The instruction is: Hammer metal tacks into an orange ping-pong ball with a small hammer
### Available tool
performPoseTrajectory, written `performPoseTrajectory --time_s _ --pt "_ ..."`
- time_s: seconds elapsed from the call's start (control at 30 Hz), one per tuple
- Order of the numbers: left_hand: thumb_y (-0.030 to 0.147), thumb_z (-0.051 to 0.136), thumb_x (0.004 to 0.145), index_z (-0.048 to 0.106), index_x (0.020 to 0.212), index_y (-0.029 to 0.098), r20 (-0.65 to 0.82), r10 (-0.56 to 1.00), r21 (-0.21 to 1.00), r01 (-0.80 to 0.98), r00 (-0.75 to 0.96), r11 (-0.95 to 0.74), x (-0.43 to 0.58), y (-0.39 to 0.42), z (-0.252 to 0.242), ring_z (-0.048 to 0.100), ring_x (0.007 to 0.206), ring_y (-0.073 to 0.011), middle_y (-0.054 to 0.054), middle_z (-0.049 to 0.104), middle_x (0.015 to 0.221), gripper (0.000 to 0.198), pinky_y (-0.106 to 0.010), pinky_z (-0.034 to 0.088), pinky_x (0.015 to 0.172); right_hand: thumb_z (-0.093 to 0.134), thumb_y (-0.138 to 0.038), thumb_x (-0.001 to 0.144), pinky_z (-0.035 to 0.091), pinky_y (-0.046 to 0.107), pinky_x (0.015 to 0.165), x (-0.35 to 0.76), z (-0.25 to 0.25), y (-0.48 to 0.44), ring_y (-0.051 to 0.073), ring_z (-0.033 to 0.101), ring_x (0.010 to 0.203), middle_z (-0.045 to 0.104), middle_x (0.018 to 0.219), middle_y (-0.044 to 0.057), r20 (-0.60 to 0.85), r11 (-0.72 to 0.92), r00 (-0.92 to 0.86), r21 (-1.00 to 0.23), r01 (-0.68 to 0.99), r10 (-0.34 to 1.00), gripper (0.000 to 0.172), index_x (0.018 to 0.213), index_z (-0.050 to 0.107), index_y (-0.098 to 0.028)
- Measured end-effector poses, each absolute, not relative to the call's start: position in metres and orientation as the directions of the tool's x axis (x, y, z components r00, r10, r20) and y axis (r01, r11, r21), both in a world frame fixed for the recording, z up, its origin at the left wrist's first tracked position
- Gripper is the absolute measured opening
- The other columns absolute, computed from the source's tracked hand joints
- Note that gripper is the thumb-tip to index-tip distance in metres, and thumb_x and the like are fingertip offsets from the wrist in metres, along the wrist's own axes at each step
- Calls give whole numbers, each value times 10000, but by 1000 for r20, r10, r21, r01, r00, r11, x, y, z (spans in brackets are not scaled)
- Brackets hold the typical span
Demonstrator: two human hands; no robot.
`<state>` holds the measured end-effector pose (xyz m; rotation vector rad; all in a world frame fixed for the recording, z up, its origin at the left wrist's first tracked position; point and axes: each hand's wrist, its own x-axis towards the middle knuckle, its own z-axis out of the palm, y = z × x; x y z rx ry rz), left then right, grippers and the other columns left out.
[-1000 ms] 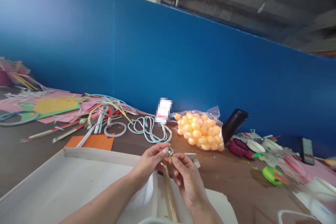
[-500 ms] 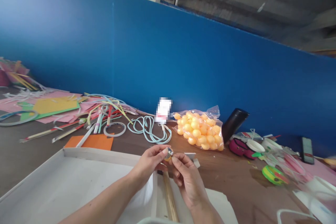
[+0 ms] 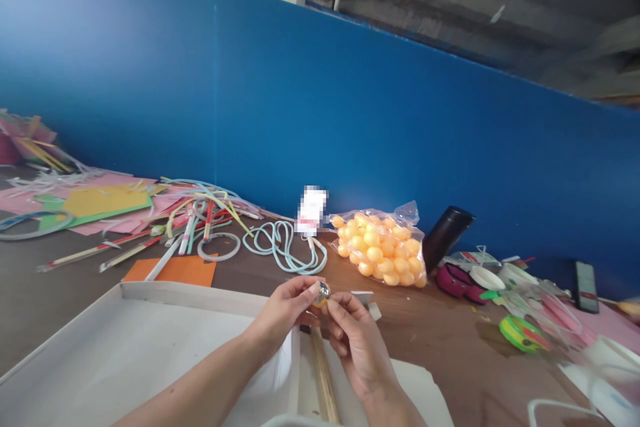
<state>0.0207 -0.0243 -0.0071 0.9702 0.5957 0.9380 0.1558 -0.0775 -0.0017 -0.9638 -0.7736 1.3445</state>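
Observation:
Between my fingers is a small round shiny silver piece point(image 3: 323, 291) with yellow at its lower edge; its kind is too small to make out. My left hand point(image 3: 286, 310) is closed, with thumb and forefinger pinching it from the left. From the right, my right hand point(image 3: 354, 333) pinches at its yellow edge, fingers curled. Both hands are over the rim of a shallow white box tray point(image 3: 190, 340). Below them lies a long thin wooden strip point(image 3: 324, 377) on a white sheet.
A clear bag of orange balls point(image 3: 377, 247) lies beyond my hands, beside a leaning black bottle point(image 3: 447, 233). Coiled pale-blue tubing point(image 3: 285, 250) and an orange sheet point(image 3: 197, 271) lie left. At right are a yellow-green tape measure point(image 3: 520, 333) and a phone point(image 3: 586, 287). A blue wall stands behind.

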Motion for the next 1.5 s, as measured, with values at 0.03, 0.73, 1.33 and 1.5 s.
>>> performPoseTrajectory --time_s 0.03,0.73,1.33,1.5 --pt "397 622 759 623 1015 143 -25 873 886 -394 487 245 21 -24 -7 585 687 -130 -60 597 846 360 -265 481 629 663 -262 782 172 143 367 156 -2 -78 36 289 446 470 559 -54 -76 -28 95 -903 -428 993 119 758 587 -174" --pt "403 648 730 629 982 146 -28 888 892 -388 459 230 21 -27 -3 588 647 -126 -46 619 781 360 -279 504 638 663 -304 777 172 154 373 155 -2 -77 44 255 439 424 511 -69 -60 -12 115 -925 -379 991 156 763 585 -170" --pt "404 661 715 622 961 130 -24 899 903 -377 438 208 22 -26 -1 591 627 -131 -43 620 738 370 -281 506 612 661 -273 784 172 145 363 155 -3 -75 39 270 430 424 502 -67 -60 -28 55 -885 -465 997 144 731 582 -165" --pt "403 679 695 630 940 135 -39 899 901 -374 437 221 22 -27 1 591 629 -134 -43 624 726 366 -270 501 600 673 -271 771 180 142 362 155 -1 -76 36 279 427 448 517 -60 -63 -32 50 -880 -474 997 150 713 585 -165"
